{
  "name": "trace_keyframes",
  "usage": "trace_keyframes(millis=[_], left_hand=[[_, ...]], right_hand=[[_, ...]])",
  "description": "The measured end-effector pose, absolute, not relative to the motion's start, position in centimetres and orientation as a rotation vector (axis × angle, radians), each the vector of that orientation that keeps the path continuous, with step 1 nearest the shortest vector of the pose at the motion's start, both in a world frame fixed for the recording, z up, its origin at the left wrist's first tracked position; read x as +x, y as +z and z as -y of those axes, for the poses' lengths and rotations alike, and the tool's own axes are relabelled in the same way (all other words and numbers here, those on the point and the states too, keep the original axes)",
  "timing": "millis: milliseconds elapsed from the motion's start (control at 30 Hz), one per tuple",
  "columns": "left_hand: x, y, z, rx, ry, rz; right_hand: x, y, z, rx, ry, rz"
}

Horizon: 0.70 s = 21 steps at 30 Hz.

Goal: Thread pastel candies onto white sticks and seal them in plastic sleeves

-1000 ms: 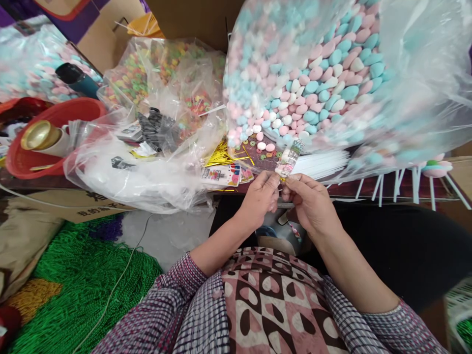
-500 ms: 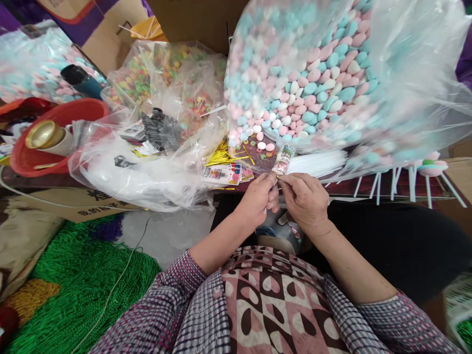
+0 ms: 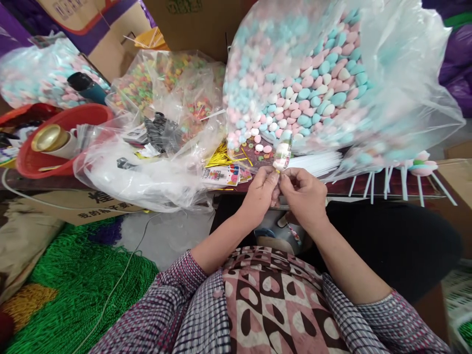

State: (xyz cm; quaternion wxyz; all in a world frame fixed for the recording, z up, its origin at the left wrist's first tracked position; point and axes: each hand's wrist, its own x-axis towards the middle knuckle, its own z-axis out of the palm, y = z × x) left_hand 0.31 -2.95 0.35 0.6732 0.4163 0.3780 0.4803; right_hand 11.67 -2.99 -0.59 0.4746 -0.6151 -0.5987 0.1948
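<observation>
Since a second ago, both hands have drawn closer together and lifted the small wrapped candy packet (image 3: 282, 155) a little higher, so it now stands more upright against the big bag behind it. That large clear bag of pink, blue and white candies (image 3: 313, 83) fills the upper right, resting on the bench (image 3: 354, 187). To its left sits a crumpled clear bag of multicoloured ring candies (image 3: 165, 83), and further left a red plastic basin (image 3: 73, 115) holding a roll with a gold end. Green bead strings (image 3: 81, 280) cover the floor at lower left. A bundle of white sticks (image 3: 317, 162) lies on the bench just beside the packet, with gold twist ties (image 3: 223, 156) to their left. The left hand (image 3: 262, 189) and right hand (image 3: 304, 194) meet at the packet's base, each grip pinched shut on it between thumb and fingertips, knuckles nearly touching.
</observation>
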Motion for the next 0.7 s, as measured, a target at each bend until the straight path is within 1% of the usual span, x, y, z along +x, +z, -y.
trace_keyframes(millis=[100, 133, 233, 300, 400, 467, 533, 600, 700], left_hand=[[-0.3, 0.3, 2.6, 1.099, 1.027, -0.878], [-0.7, 0.3, 2.4, 1.155, 1.009, -0.893], [-1.7, 0.3, 1.6, 1.361, 1.005, -0.953], [-2.2, 0.2, 1.0, 1.538, 1.068, -0.960], [-2.7, 0.2, 0.0, 1.785, 1.216, -0.860], [-2.8, 0.4, -0.6, 1.879, 1.289, -0.785], [-2.7, 0.9, -1.0, 1.880, 1.336, -0.771], [-2.8, 1.8, -0.8, 1.760, 1.377, -0.818], [-3.4, 3.7, 0.4, 1.480, 1.409, -0.919]], right_hand=[[11.4, 0.0, 3.1, -1.422, 0.963, 1.128], [11.5, 0.2, 3.1, -1.382, 1.047, 1.048], [11.7, 1.2, 3.0, -1.335, 1.138, 0.943], [11.8, 2.1, 3.1, -1.291, 1.249, 0.897], [11.5, 3.5, 3.5, -1.086, 1.531, 0.764], [11.1, 4.1, 3.9, -0.986, 1.653, 0.707], [10.9, 4.3, 4.2, -0.966, 1.698, 0.715], [11.1, 4.2, 4.1, -0.975, 1.679, 0.757], [12.0, 4.3, 3.2, -0.992, 1.474, 0.811]])
